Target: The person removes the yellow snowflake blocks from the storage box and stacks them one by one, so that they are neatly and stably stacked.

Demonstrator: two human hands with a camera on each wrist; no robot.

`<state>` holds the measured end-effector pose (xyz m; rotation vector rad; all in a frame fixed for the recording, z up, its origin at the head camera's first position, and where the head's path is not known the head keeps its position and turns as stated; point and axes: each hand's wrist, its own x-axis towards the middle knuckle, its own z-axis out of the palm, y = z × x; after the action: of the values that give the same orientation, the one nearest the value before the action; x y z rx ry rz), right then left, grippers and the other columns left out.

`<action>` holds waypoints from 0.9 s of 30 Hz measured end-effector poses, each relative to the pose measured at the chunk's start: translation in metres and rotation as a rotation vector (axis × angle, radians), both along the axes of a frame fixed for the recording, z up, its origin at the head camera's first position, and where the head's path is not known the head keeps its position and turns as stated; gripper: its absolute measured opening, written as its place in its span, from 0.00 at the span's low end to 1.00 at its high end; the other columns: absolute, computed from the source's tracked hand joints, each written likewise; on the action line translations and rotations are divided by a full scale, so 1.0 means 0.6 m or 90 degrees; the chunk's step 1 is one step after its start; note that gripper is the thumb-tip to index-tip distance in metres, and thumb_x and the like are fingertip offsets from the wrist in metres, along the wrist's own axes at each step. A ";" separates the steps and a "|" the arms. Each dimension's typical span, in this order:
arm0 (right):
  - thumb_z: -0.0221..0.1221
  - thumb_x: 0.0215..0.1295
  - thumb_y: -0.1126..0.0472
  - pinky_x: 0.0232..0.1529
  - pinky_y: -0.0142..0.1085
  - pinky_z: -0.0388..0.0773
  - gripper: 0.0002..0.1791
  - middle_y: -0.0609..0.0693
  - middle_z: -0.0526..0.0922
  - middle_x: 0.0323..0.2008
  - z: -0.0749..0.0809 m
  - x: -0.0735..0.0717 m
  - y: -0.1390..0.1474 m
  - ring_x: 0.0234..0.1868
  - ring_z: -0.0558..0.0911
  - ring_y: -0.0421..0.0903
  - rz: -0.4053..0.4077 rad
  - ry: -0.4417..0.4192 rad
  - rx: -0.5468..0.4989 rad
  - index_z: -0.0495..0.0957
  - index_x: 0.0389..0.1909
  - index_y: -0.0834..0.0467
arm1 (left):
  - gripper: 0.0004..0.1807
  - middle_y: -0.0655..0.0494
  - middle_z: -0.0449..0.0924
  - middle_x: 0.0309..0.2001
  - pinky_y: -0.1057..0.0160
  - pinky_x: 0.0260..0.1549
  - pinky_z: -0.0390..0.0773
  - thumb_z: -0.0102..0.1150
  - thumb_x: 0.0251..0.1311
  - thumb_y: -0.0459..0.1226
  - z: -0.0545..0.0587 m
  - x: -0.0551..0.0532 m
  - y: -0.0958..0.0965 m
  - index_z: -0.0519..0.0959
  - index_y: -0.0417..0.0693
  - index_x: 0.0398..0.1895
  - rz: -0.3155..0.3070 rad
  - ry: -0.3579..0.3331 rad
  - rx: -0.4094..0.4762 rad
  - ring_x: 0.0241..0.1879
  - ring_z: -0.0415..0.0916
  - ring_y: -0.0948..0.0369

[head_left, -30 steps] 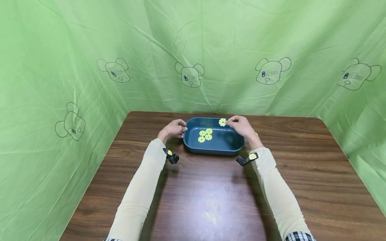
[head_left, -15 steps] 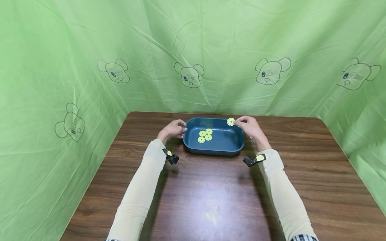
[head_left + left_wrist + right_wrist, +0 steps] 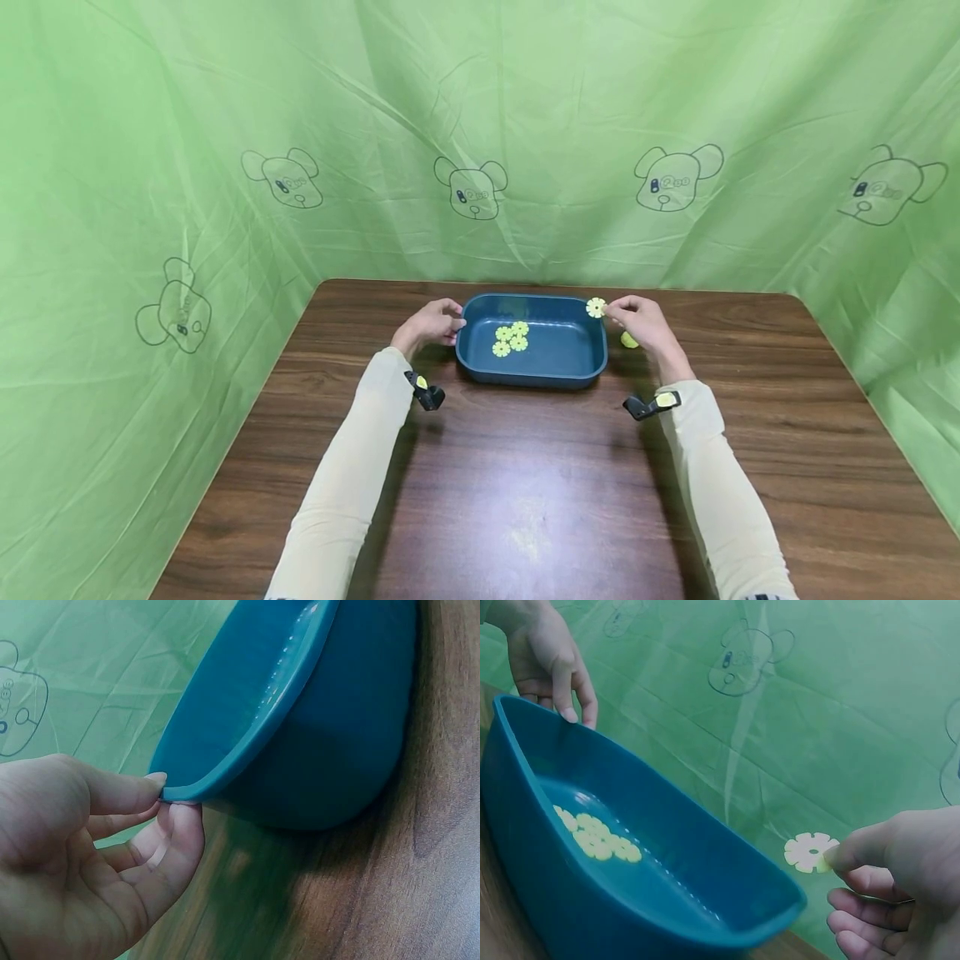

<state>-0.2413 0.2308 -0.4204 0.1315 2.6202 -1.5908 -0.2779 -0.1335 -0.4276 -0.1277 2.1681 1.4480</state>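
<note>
My left hand (image 3: 433, 321) pinches the left rim of a dark blue rectangular basin (image 3: 315, 742), thumb on top and fingers beneath the lip. Between thumb and forefinger, my right hand (image 3: 900, 877) pinches a pale yellow notched disc (image 3: 810, 852) with a small hole in its centre. In the head view that disc overlaps the basin's far right corner; the right wrist view shows it just outside the rim. Inside the basin, several joined yellow notched discs (image 3: 511, 338) lie on the floor, left of the middle.
A yellow piece (image 3: 629, 340) lies on the brown wooden table (image 3: 750, 400) below my right hand, partly hidden by it. Green curtains (image 3: 570, 225) with bear-head drawings hang behind the table and at both sides.
My right hand has moved to the right with the notched disc, from over the basin to its right rim. The yellow piece on the table shows more now. My left hand stays put.
</note>
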 end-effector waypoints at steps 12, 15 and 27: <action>0.57 0.67 0.52 0.45 0.36 0.71 0.20 0.39 0.76 0.29 -0.033 0.012 0.052 0.37 0.74 0.39 -0.044 -0.034 -0.013 0.73 0.47 0.65 | 0.19 0.50 0.70 0.36 0.57 0.44 0.81 0.51 0.67 0.30 -0.005 0.002 0.000 0.64 0.40 0.60 0.002 0.009 -0.004 0.28 0.72 0.60; 0.57 0.66 0.52 0.44 0.34 0.70 0.20 0.38 0.75 0.27 -0.039 0.013 0.061 0.36 0.73 0.38 -0.052 -0.039 -0.014 0.74 0.47 0.65 | 0.19 0.50 0.70 0.36 0.52 0.49 0.79 0.51 0.67 0.30 -0.003 0.004 0.002 0.65 0.40 0.59 0.005 0.010 -0.002 0.29 0.72 0.60; 0.53 0.68 0.54 0.44 0.33 0.66 0.23 0.62 0.73 0.50 -0.062 0.016 0.087 0.47 0.71 0.50 -0.064 -0.114 0.066 0.72 0.54 0.69 | 0.19 0.50 0.69 0.36 0.49 0.54 0.77 0.50 0.68 0.31 -0.001 0.004 0.003 0.64 0.41 0.60 0.008 0.000 -0.004 0.31 0.71 0.59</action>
<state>-0.2316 0.2829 -0.4575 0.3985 2.5930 -1.3986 -0.2753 -0.1318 -0.4283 -0.1441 2.1758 1.4485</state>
